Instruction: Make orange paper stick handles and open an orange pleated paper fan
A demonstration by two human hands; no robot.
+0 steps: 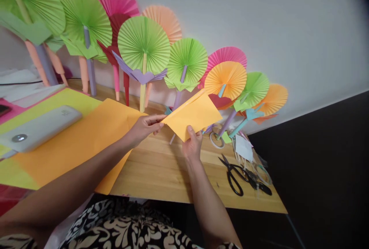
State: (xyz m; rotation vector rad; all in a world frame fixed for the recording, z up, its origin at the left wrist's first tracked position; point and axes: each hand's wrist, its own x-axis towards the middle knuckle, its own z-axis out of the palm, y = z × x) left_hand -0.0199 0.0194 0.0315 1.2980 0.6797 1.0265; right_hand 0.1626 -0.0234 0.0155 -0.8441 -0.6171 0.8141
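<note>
Head view shows both hands holding a folded orange sheet (193,116) up off the tabletop (161,172), lifted clear so its edges can be seen and lined up. Left hand (144,127) pinches the sheet's near-left corner between thumb and fingertips; right hand (192,145) pinches the bottom edge from below, thumb on the front face — a two-point hold that keeps the paper taut.

Left of the left hand a larger orange paper (83,141) lies flat over yellow paper (54,102), with a white device (37,127) resting on the stack. Beyond both hands, paper fans (144,45) in green, pink and orange stand on stems, leaning on the wall (259,18). Right of the right hand lie black scissors (238,176), a tape roll (216,140) and some paper scraps (243,147) — within reach. No container can be made out; whether the clear bits past the scissors form one cannot be told.
</note>
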